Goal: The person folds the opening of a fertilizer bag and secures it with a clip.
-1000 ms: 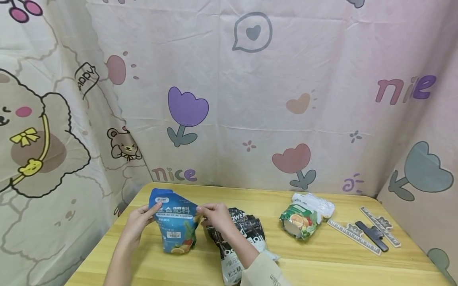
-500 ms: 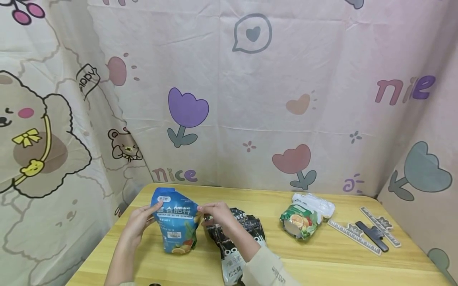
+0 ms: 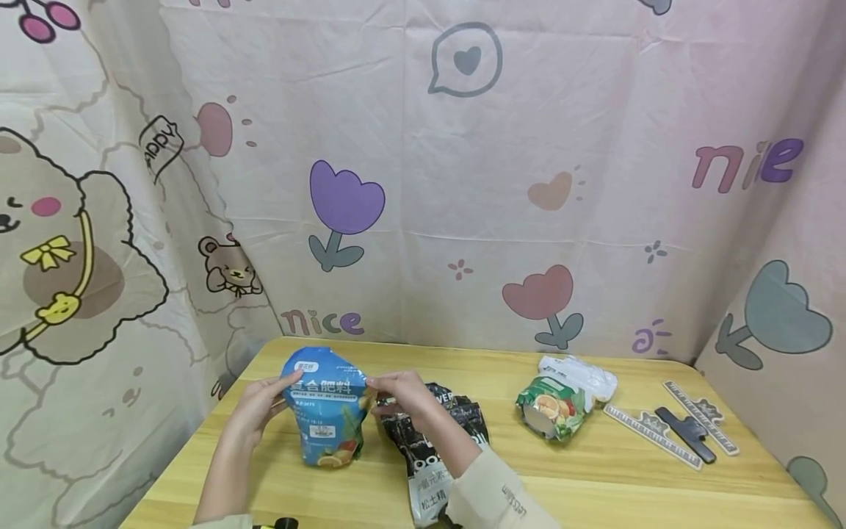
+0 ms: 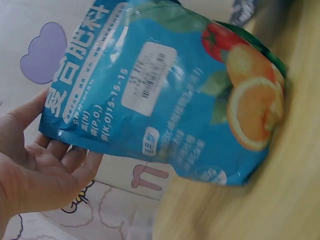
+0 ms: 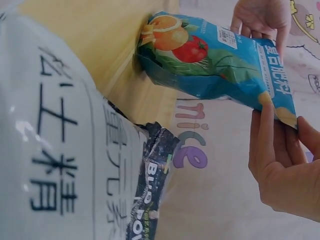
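Note:
A blue fertilizer bag [image 3: 324, 430] printed with oranges and a tomato stands upright at the left of the table. My left hand [image 3: 254, 408] pinches its upper left edge, thumb on the front and fingers behind. At the upper right corner my right hand [image 3: 405, 395] pinches the bag between thumb and fingers, as the right wrist view also shows. The bag's top edge slopes down toward the right. Beneath my right forearm lies a black and white bag [image 3: 428, 488], partly hidden by that arm.
A green and white bag [image 3: 555, 408] with fruit print lies right of centre. Beyond it are a black clip [image 3: 687, 435] and two pale ruler-like clips with bear shapes. A patterned cloth [image 3: 449, 184] hangs behind the wooden table [image 3: 595, 485].
The blue bag's top has shifted slightly right and looks a little fuller. Both hands keep their hold with small movements. A dark object now shows at the bottom edge beside the left sleeve.

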Action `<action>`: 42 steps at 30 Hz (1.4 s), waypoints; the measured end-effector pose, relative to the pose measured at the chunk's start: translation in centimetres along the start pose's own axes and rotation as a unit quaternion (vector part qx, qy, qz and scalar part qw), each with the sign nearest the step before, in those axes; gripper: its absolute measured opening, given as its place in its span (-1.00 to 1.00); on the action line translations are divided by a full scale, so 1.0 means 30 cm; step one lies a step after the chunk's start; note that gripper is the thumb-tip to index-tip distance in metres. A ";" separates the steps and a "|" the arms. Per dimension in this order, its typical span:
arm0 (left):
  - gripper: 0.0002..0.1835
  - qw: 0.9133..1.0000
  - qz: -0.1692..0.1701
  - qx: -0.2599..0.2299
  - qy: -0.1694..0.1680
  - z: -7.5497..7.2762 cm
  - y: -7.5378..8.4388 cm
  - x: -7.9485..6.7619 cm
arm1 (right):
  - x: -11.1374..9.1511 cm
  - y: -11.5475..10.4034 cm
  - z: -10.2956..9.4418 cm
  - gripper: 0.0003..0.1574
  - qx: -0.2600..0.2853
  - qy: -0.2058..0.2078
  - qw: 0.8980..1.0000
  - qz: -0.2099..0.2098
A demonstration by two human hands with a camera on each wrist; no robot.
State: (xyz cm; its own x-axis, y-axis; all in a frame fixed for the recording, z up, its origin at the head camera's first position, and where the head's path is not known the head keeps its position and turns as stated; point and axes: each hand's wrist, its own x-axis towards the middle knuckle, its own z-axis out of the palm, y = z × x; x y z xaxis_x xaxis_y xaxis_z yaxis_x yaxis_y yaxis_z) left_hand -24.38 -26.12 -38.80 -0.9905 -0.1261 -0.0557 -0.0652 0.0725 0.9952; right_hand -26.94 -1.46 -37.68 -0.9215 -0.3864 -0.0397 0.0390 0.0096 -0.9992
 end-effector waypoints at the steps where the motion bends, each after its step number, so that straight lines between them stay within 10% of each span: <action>1: -0.26 1.000 0.011 0.011 0.003 0.001 -0.003 0.000 | -0.003 -0.004 0.001 -0.69 -0.012 0.002 1.000 -0.008; 5: -0.22 0.993 0.088 0.062 0.044 0.017 0.006 -0.023 | -0.016 -0.021 0.009 -0.72 -0.122 0.029 0.988 -0.089; 8: -0.24 0.968 0.181 0.132 0.113 0.042 0.037 -0.065 | -0.031 -0.035 0.021 -0.73 -0.217 0.076 0.954 -0.192; 12: -0.45 0.889 0.353 0.250 0.151 0.050 0.043 -0.086 | -0.047 -0.047 0.042 -0.73 -0.327 0.119 0.875 -0.336; 16: -0.56 0.824 0.439 0.348 0.083 0.052 0.036 -0.082 | -0.050 -0.041 0.068 -0.71 -0.435 0.108 0.796 -0.407; 21: -0.66 0.826 0.382 0.412 0.042 0.060 0.036 -0.081 | -0.040 -0.025 0.091 -0.72 -0.528 0.091 0.744 -0.398; 36: -0.88 0.830 0.339 0.437 0.072 0.066 0.046 -0.066 | 0.007 -0.020 0.123 -0.92 -0.510 0.112 0.777 -0.352; 39: -0.89 0.829 0.328 0.450 0.049 0.077 0.056 -0.068 | 0.007 -0.022 0.125 -0.91 -0.520 0.109 0.767 -0.359; 42: -0.90 0.831 0.325 0.451 0.021 0.095 0.067 -0.067 | 0.008 -0.027 0.134 -0.93 -0.563 0.105 0.733 -0.367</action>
State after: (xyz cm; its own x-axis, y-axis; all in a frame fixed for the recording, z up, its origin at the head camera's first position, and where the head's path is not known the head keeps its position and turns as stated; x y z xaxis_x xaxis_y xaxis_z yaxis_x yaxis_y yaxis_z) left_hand -22.87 -22.90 -36.93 -0.8477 0.1972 0.4925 0.3993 0.8484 0.3475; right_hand -25.63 -5.26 -36.85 -0.5789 -0.5197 0.6283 -0.7319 0.6709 -0.1194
